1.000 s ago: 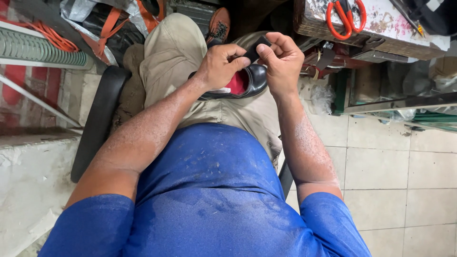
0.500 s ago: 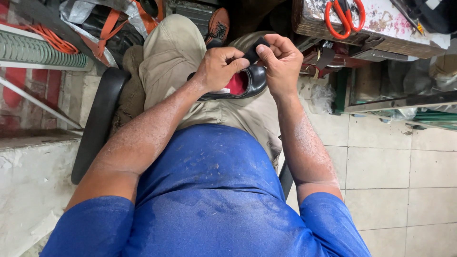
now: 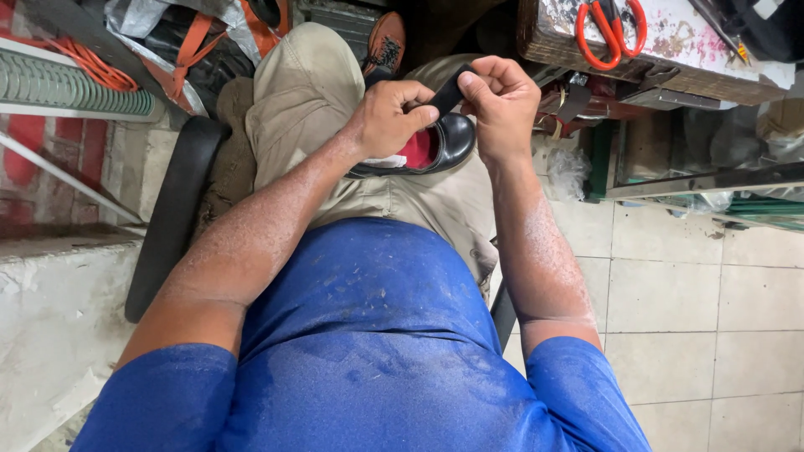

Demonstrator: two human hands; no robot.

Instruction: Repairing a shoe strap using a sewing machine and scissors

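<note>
A black shoe (image 3: 448,144) with a red lining rests on my lap, over my beige trousers. My left hand (image 3: 387,115) covers the shoe's top and grips its upper. My right hand (image 3: 501,100) is closed beside it, pinching a black strap (image 3: 447,95) that rises from the shoe. Both hands touch at the strap. Most of the shoe is hidden under my left hand.
A worn wooden bench (image 3: 670,50) with orange-handled scissors (image 3: 610,29) stands at the upper right. A brown shoe (image 3: 385,43) lies past my knee. Orange straps (image 3: 188,46) and a grey ribbed hose (image 3: 75,88) are at the upper left. Tiled floor (image 3: 695,293) is on the right.
The hands have shifted slightly on the shoe; my right hand now pulls the black strap up between the fingers. The shoe stays on my lap.
</note>
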